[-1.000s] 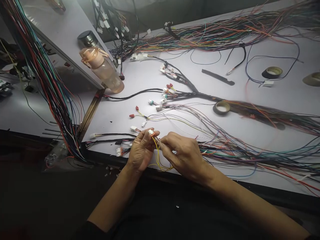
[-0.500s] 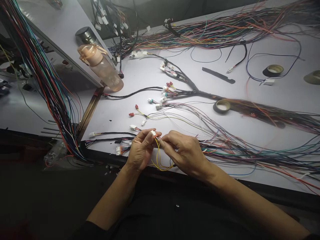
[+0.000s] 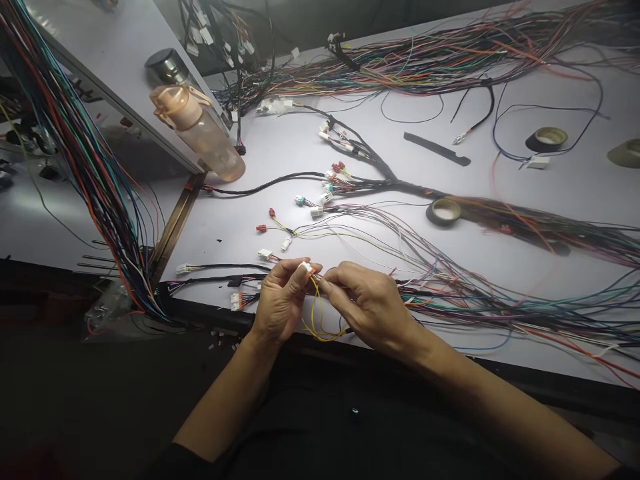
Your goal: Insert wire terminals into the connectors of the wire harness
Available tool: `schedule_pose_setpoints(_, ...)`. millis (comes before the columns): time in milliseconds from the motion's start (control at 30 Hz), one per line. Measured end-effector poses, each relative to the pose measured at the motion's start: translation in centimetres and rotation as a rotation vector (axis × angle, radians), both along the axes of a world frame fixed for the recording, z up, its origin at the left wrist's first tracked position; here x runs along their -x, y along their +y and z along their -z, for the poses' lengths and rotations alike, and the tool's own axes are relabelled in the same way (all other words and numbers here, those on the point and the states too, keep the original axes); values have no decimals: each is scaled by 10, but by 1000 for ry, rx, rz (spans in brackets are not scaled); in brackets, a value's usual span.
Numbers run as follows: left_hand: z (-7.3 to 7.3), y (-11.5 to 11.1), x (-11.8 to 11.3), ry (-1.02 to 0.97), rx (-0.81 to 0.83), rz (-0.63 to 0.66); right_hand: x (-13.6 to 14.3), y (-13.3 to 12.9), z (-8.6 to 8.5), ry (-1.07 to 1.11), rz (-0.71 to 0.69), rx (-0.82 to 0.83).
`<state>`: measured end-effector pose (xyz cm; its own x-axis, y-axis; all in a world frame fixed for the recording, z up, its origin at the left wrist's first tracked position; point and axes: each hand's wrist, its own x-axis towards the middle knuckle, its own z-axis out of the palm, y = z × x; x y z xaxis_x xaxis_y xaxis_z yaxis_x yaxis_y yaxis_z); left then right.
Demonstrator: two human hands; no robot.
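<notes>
My left hand (image 3: 281, 301) pinches a small white connector (image 3: 307, 268) between thumb and fingers near the table's front edge. Thin wires run from the connector toward my right hand (image 3: 367, 303), whose thumb and fingers are closed on them just to the right. Yellow wires (image 3: 314, 317) hang in a loop below the connector, between the hands. Just left of my left hand lies a multi-pin white connector (image 3: 237, 301) with several wires.
A bottle (image 3: 210, 143) stands at the left by a raised panel. Wire bundles (image 3: 400, 73) cross the back, and a taped harness (image 3: 413, 189) spans the middle. A tape roll (image 3: 444, 212) and a flat dark strip (image 3: 436, 149) lie beyond my right hand.
The view has shifted very slightly. Both hands keep nearly the same position and hold on the connector and its wires.
</notes>
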<state>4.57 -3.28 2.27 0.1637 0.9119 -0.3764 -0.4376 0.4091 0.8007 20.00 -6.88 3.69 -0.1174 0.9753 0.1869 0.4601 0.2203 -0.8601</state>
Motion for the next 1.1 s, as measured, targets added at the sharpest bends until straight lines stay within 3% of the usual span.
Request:
schedule_pose_setpoints(700,8,-4,2,43,-173,54,1,-1,5,93,-6,37)
schedule_pose_setpoints(1100,3,-1,-2,21,-34,-47,-3,2,10,-87,79,-113)
